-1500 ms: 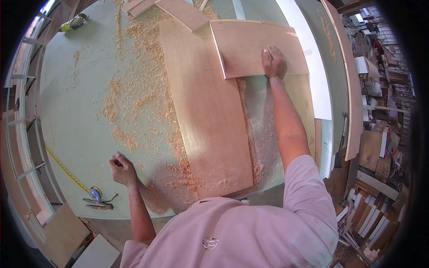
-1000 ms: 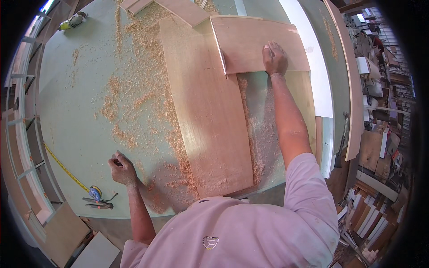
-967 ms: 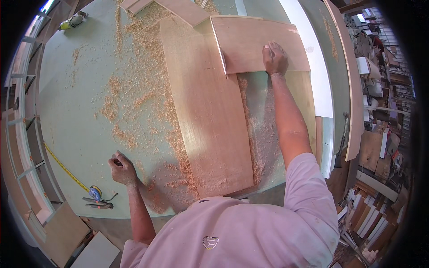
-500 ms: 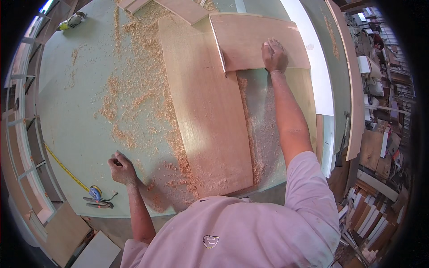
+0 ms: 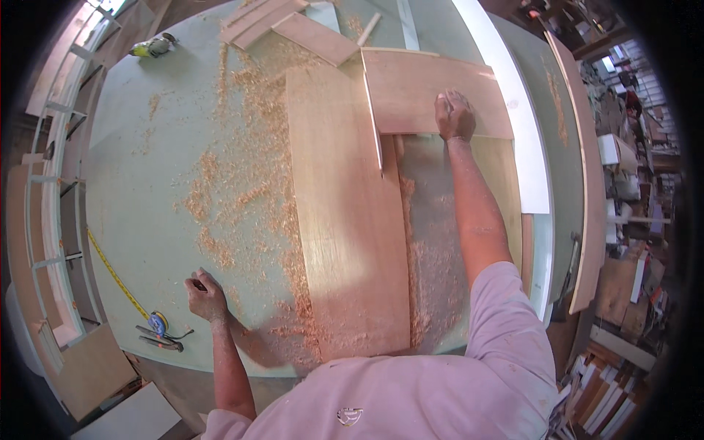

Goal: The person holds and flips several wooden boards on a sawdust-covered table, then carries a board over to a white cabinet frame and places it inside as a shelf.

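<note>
Steadying seems the step in hand, the curled right hand point(image 5: 455, 117) on the short board point(image 5: 411, 92) overlapping the long board point(image 5: 345, 220), any shift calling for even pressure; the left hand point(image 5: 206, 295) curls over the desk point(image 5: 139, 213), both grips unclear.

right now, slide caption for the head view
Right hand on a short wooden board overlapping a long board, left hand curled near wood shavings and a tape measure on a green tabletop.

The short board point(image 5: 411, 92) partly hides the long board point(image 5: 352, 242)
</note>
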A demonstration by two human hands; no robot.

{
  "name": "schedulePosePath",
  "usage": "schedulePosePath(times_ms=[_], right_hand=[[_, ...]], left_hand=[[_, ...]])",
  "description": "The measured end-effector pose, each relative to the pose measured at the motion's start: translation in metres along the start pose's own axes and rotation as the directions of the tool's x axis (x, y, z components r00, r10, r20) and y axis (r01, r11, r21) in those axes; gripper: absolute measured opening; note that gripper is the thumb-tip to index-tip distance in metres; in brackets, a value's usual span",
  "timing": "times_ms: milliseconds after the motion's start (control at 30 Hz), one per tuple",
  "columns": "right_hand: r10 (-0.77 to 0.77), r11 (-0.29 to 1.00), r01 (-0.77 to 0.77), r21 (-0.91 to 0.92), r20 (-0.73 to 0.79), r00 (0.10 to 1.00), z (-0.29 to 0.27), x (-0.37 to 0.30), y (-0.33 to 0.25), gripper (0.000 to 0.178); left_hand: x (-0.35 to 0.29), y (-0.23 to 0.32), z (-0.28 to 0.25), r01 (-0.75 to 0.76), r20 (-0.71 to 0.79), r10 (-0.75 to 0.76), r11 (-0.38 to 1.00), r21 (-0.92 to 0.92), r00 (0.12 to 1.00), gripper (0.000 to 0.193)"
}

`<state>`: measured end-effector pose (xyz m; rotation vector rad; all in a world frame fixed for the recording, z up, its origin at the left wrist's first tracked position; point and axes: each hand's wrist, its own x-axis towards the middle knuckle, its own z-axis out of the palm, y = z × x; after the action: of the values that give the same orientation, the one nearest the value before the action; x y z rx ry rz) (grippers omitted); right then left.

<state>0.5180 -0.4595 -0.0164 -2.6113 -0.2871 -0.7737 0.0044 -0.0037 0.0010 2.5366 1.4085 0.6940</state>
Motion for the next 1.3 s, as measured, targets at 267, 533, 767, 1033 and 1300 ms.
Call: schedulePosePath(times_ms=[267, 533, 767, 1033, 1300], right_hand=[[0.017, 1.000, -0.017, 0.024, 0.014, 1.000, 0.023, 0.034, 0.007, 0.043], [0.811, 0.577, -0.799, 0.170, -0.237, 0.535, -0.011, -0.004, 0.026, 0.037], [0.895, -0.317, -0.637, 0.702, 0.444, 0.044, -0.012, 0.027, 0.021, 0.033], [0.707, -0.452, -0.516, 0.728, 0.645, 0.291, -0.023, 0.075, 0.027, 0.039], [0.530, -0.469, -0.417, 0.779, 0.626, 0.572, -0.116, 0.062, -0.013, 0.020]], left_hand=[[0.003, 0.006, -0.001, -0.022, -0.003, 0.022, 0.998, 0.063, 1.000, 0.035], [0.003, 0.007, -0.002, 0.007, 0.010, -0.008, 0.995, 0.097, 1.000, 0.035], [0.000, 0.005, -0.004, 0.037, 0.009, -0.038, 0.992, 0.121, 0.999, 0.034], [0.001, 0.009, -0.009, 0.040, 0.005, -0.041, 0.992, 0.116, 0.999, 0.033], [-0.001, 0.007, -0.017, 0.047, 0.019, -0.049, 0.996, 0.073, 0.999, 0.031]])
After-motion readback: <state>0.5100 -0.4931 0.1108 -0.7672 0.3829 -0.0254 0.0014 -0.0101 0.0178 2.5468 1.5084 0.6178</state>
